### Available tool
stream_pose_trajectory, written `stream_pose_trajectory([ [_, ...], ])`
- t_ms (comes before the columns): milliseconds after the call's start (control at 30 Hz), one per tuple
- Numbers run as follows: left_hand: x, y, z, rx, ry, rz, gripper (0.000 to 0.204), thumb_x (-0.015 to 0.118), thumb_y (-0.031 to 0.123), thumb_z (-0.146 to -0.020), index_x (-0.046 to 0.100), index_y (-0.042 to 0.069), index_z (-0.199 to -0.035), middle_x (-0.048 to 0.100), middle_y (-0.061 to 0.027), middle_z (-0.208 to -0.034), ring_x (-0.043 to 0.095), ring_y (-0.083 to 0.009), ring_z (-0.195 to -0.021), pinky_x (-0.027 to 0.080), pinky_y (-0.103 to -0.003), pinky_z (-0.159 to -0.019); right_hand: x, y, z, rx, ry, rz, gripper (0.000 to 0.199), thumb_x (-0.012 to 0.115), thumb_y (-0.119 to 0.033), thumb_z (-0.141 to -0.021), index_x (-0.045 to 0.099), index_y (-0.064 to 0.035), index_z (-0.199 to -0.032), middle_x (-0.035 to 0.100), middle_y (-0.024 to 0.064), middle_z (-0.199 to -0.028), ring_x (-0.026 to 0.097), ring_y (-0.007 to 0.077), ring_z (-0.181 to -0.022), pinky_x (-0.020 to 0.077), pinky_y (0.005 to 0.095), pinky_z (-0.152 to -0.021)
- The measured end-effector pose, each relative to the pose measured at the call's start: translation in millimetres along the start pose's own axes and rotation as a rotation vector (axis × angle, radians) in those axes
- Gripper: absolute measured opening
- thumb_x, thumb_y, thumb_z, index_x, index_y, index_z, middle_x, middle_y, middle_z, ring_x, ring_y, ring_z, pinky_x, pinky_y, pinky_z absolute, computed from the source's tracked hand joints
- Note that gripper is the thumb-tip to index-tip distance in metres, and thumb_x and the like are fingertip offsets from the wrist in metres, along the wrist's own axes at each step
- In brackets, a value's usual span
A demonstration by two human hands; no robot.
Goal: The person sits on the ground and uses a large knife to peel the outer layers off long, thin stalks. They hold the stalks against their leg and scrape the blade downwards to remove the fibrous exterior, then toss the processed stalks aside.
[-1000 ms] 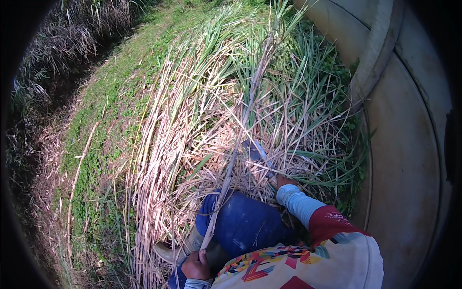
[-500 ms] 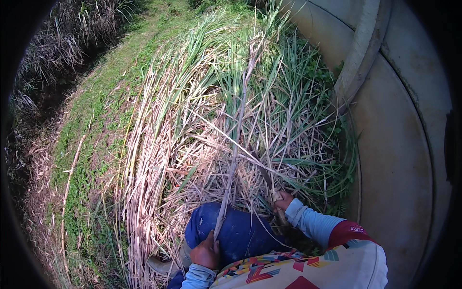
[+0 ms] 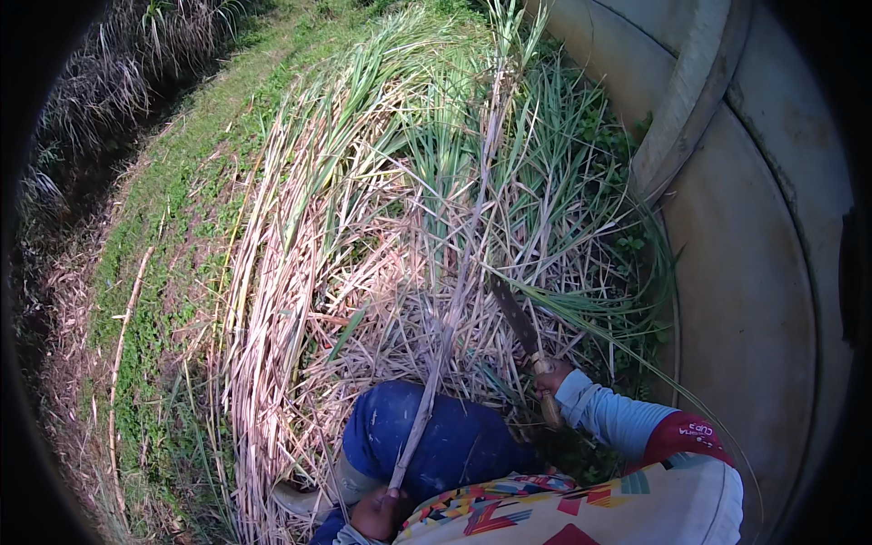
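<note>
My left hand (image 3: 379, 512) is closed round the lower end of a long sugarcane stalk (image 3: 427, 391). The stalk slants up and away over my blue-trousered leg (image 3: 454, 442), and its leafy top lies among green blades at the far end. To the right, my right hand (image 3: 551, 378) grips the pale handle of a machete (image 3: 518, 318). Its dark blade points up and leftward, apart from the stalk, above the heap of dry and green cane leaves (image 3: 381, 300).
A curved concrete wall (image 3: 736, 272) with a raised rib (image 3: 690, 100) stands along the right. Grass (image 3: 191, 209) covers the ground on the left, where a single cut stalk (image 3: 125, 336) lies. Tall dry growth (image 3: 100, 91) stands at the far left.
My left hand has drawn the stalk down toward me. The right hand has shifted slightly right, and the machete blade now shows clear of the leaves.
</note>
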State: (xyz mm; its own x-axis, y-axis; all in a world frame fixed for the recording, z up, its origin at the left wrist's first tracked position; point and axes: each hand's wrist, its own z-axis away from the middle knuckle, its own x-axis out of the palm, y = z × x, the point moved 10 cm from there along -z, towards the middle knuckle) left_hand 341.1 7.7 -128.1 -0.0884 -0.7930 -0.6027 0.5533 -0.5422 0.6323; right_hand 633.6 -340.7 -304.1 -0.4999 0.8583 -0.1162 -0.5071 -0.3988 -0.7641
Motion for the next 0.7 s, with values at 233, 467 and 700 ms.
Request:
stream_pose_trajectory([
  [233,-26,-21,-5,-0.107,0.12,-0.341,0.045,0.039,0.043,-0.105,0.072,0.012,-0.108,0.07,-0.0211,-0.079,0.067,-0.0453,-0.075,0.051,-0.054,-0.066,35,-28,116,-0.092,-0.07,0.543,0.041,0.073,-0.023,-0.078,0.063,-0.0043,-0.113,0.069,0.0149,-0.09,0.068,0.0247,-0.084,0.0539,0.0399,-0.078],
  [467,-28,-15,1,-0.082,0.223,-0.438,0.029,0.056,0.026,-0.097,0.063,0.007,-0.117,0.065,-0.0234,-0.07,0.066,-0.0426,-0.065,0.052,-0.053,-0.06,15,-197,55,-0.545,0.215,0.27,0.04,0.071,-0.013,-0.081,0.059,-0.0053,-0.118,0.062,0.0035,-0.087,0.059,0.0143,-0.079,0.0513,0.0331,-0.075],
  [700,-48,6,-4,-0.073,0.257,-0.467,0.023,0.055,0.03,-0.098,0.062,0.008,-0.101,0.066,-0.0229,-0.069,0.066,-0.0441,-0.064,0.051,-0.056,-0.059,-40,-344,-69,-0.632,0.423,0.307,0.049,0.077,-0.022,-0.074,0.063,-0.0024,-0.116,0.069,0.0104,-0.09,0.066,0.0252,-0.082,0.0535,0.0367,-0.079],
])
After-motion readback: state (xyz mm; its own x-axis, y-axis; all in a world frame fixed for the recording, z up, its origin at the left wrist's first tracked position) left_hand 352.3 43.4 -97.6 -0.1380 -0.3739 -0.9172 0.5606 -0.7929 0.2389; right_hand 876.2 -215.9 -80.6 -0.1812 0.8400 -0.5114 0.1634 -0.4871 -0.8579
